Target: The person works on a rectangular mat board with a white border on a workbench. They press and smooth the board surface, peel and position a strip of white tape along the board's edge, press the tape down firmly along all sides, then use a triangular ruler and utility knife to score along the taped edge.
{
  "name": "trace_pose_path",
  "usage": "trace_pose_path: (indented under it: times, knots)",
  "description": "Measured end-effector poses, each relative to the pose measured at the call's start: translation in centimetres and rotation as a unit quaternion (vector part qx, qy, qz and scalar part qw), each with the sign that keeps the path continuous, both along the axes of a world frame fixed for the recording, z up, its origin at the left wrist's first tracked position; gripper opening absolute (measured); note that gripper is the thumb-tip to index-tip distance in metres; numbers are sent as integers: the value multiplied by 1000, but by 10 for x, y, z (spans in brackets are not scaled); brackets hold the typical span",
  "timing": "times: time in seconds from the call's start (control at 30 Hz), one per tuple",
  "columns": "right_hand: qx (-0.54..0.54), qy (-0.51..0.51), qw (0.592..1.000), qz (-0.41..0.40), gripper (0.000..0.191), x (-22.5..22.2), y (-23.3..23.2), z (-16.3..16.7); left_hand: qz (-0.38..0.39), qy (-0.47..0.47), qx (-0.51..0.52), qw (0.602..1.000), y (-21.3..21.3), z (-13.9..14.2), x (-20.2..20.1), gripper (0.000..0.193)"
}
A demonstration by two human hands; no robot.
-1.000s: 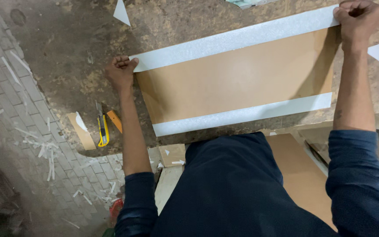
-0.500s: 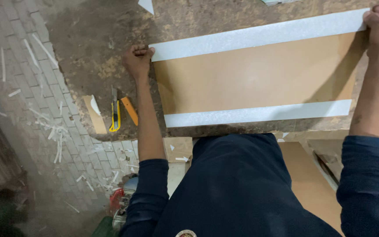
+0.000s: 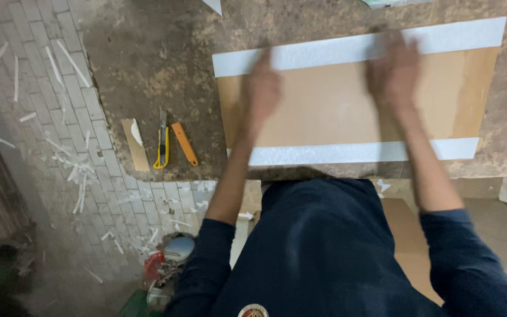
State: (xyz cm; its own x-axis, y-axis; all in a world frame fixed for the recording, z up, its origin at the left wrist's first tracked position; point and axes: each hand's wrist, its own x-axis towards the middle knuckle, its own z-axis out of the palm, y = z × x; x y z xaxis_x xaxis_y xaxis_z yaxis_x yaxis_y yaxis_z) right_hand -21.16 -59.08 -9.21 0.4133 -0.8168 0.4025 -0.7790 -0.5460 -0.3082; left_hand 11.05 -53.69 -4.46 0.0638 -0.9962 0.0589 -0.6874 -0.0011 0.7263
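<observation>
Both hands motion-blurred, finger detail unreadable. Left hand (image 3: 262,88) and right hand (image 3: 395,73) flat on brown board (image 3: 347,105), released, grasping nothing. Board flat on worktop (image 3: 148,70), long axis left-right, white strips along both long edges. Yellow cutter (image 3: 160,147) left of board.

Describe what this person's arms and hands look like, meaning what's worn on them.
Both hands are bare: no gloves, rings or watch can be made out on the left hand or the right hand, though both are motion-blurred. The forearms are uncovered, with dark navy long sleeves pushed up near the elbows. The sleeves belong to a dark navy top with a small round badge on the chest.
</observation>
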Motion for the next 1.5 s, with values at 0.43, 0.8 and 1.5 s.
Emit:
trace_pose_path:
  times: [0.43,0.8,1.5]
  knots:
    - [249,30,967,56,73,69,22,3,-212,-208,88,951,-3,-10,-19,71]
    - [242,77,965,63,86,95,26,1,-48,-180,71,980,38,-5,102,71]
    - [216,69,961,-160,78,-128,-24,45,-21,-175,44,983,36,-12,90,67]
